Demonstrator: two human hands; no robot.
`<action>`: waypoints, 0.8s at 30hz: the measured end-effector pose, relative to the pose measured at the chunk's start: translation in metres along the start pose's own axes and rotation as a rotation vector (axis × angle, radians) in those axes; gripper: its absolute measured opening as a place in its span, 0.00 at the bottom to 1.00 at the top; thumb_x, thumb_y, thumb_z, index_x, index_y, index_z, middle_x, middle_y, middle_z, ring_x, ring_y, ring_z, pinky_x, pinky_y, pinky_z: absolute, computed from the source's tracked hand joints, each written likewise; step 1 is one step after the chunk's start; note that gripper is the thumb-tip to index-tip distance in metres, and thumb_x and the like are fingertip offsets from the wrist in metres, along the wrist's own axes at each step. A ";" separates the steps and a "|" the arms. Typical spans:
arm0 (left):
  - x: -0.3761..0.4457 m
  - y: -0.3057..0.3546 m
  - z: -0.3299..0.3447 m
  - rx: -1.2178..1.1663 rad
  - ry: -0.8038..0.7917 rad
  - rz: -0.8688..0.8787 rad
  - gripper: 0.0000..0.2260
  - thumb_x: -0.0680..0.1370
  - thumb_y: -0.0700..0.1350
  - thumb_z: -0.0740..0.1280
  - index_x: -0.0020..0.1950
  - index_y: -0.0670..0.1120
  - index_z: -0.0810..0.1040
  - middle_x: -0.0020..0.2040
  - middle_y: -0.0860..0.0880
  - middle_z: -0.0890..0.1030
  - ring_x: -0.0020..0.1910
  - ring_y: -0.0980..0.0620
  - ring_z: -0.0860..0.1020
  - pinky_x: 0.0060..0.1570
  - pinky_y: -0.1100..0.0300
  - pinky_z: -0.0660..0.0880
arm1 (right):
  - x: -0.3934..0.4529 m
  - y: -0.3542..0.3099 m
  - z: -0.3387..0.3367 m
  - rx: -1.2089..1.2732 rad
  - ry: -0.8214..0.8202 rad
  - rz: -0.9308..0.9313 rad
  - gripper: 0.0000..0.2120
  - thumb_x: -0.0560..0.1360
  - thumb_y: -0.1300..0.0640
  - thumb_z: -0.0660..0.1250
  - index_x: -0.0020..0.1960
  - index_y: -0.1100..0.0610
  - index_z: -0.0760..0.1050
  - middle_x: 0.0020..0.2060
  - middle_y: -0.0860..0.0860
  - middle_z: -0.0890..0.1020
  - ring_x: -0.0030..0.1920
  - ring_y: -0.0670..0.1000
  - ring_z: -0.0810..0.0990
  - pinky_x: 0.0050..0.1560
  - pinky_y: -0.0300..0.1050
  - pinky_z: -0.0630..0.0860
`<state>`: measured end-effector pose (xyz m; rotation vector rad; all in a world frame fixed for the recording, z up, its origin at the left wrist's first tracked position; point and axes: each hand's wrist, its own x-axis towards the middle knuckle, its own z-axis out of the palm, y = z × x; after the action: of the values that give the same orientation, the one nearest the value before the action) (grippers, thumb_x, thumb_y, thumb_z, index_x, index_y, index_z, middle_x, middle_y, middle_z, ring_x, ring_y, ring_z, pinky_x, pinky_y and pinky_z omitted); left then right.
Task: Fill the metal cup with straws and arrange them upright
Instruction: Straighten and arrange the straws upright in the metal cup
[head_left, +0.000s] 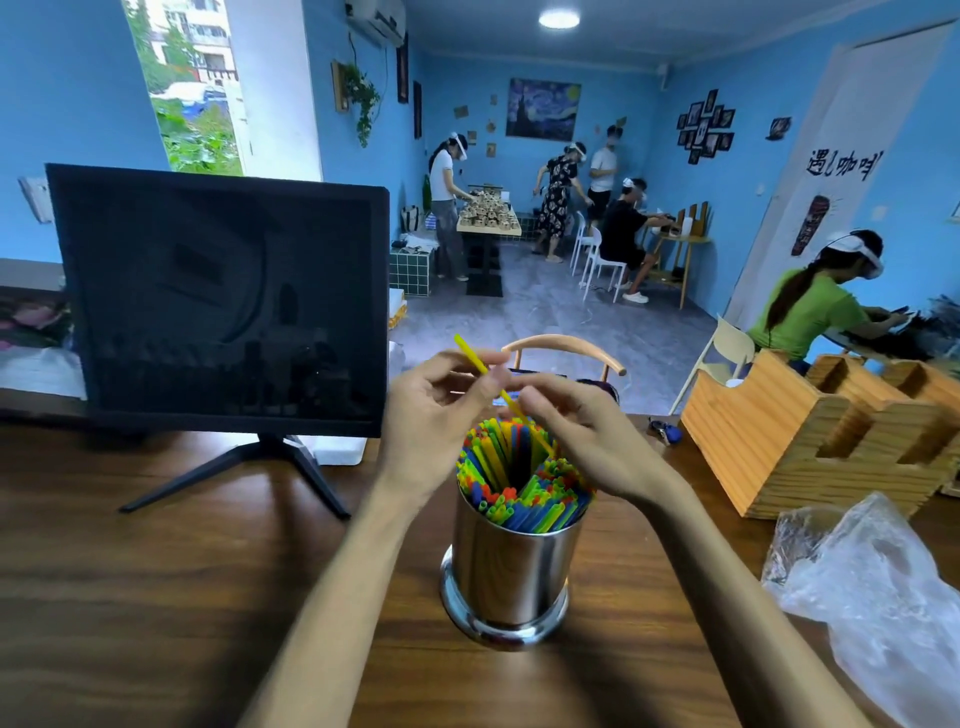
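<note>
Standing nearest you on the wooden table (182, 571), the metal cup (511, 569) held packed upright straws (519, 480) | above it, your left hand (434, 415) and right hand (576, 434) both pinched one yellow straw (475, 358) | its long axis slanted from upper left down into the bundle's open middle.

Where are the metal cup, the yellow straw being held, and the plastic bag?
metal cup (511, 571), head view, on its shiny side wall.
yellow straw (470, 352), head view, on its upper end.
plastic bag (872, 597), head view, on its crumpled middle.

Head-worn camera looks forward and down, close over the table (156, 597).
</note>
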<state>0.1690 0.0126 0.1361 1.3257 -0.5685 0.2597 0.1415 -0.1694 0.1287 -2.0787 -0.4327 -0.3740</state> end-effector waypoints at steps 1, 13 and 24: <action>0.001 0.002 -0.002 -0.040 0.046 0.024 0.07 0.76 0.35 0.73 0.48 0.46 0.83 0.43 0.55 0.86 0.38 0.56 0.83 0.43 0.61 0.80 | -0.002 0.001 0.000 -0.023 -0.033 0.014 0.15 0.83 0.46 0.63 0.61 0.54 0.81 0.49 0.50 0.87 0.53 0.49 0.85 0.59 0.56 0.79; 0.000 -0.007 -0.023 0.134 -0.057 -0.115 0.09 0.66 0.38 0.81 0.37 0.44 0.81 0.33 0.49 0.85 0.32 0.59 0.80 0.37 0.66 0.75 | -0.005 -0.012 -0.039 0.549 0.209 0.054 0.07 0.71 0.53 0.73 0.45 0.53 0.87 0.45 0.53 0.87 0.36 0.51 0.85 0.30 0.37 0.73; -0.010 -0.027 -0.016 0.560 -0.223 -0.104 0.02 0.77 0.51 0.74 0.46 0.54 0.86 0.43 0.61 0.85 0.47 0.63 0.81 0.53 0.54 0.79 | -0.002 0.005 -0.002 -0.283 0.145 -0.048 0.20 0.78 0.58 0.72 0.68 0.43 0.76 0.48 0.46 0.84 0.42 0.47 0.85 0.45 0.54 0.83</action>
<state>0.1773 0.0235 0.1061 1.9383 -0.6361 0.1927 0.1417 -0.1744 0.1251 -2.2979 -0.3592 -0.6418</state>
